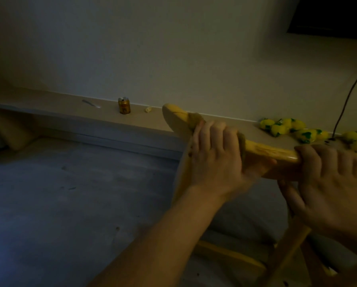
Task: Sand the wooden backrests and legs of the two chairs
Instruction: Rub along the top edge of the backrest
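Note:
The light wooden top rail of a chair backrest [270, 154] runs from the middle of the view to the right edge. My left hand [212, 156] wraps a brownish sheet of sandpaper [195, 119] over the rail near its rounded left end, fingers curled over the top and thumb underneath. My right hand [328, 177] grips the bare rail further right, fingers over the top. Below the hands, lower wooden chair parts [235, 253] show dimly. A second chair is not in view.
A low beige ledge [69, 106] runs along the white wall. On it stand a gold can [124, 105], a small pale scrap [148, 109] and several yellow-green fruit-like objects [285, 126]. A dark cable [347, 96] hangs at the right. Grey floor [69, 193] spreads to the left.

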{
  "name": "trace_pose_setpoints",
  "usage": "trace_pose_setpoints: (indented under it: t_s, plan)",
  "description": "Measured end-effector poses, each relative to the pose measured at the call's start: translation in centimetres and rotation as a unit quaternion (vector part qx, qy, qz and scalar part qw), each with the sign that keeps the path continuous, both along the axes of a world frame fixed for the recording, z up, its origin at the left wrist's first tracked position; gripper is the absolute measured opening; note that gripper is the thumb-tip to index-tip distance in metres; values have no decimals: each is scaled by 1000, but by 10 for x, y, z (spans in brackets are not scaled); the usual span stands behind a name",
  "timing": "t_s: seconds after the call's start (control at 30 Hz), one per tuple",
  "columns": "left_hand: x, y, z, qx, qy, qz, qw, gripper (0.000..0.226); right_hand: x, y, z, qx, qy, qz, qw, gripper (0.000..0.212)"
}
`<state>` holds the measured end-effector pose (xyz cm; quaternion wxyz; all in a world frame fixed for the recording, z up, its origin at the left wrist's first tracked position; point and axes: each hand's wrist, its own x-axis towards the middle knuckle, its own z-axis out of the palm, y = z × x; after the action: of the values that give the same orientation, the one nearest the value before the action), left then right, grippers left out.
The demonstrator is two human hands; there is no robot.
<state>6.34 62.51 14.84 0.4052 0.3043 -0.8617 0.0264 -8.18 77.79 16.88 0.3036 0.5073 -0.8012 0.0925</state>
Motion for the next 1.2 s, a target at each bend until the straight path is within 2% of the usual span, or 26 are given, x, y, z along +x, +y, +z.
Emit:
trace_pose_setpoints:
  t_s: [0.1, 0.3, 0.43, 0.57, 0.73, 0.87, 0.97, 1.1, 1.2]
  plan:
    - [-14, 24, -5, -29, -47, -39, 998, 90, -5, 0, -1, 18, 6, 7, 1000, 81]
    - [-1, 7, -4, -92, -31, -64, 993, 86, -22, 2, -7, 62, 14, 6, 998, 90]
    - [11, -11, -3, -68, -29, -32, 997, 79, -18, 1, -8, 37, 20, 24, 999, 87]
    - [-4, 11, 0, -11, -3, -21, 1000, 80, -7, 0, -4, 4, 15, 42, 999, 82]
    - [-30, 45, -9, -50, -18, -59, 997, 80, -10, 8, -1, 12, 21, 61, 998, 77]
    - [-17, 24, -11, -83, -12, -65, 994, 76, -20, 15, 10, 61, 34, 91, 993, 81]
    - [-1, 5, -10, -88, -16, -30, 996, 74, -20, 17, 14, 78, 25, 92, 992, 85]
    - [-12, 23, -2, -28, -32, -18, 999, 81, -8, 10, 8, 58, -3, 75, 995, 82]
    - [-30, 48, 4, -22, -76, -78, 994, 83, -9, 9, 7, 37, -19, 92, 995, 70]
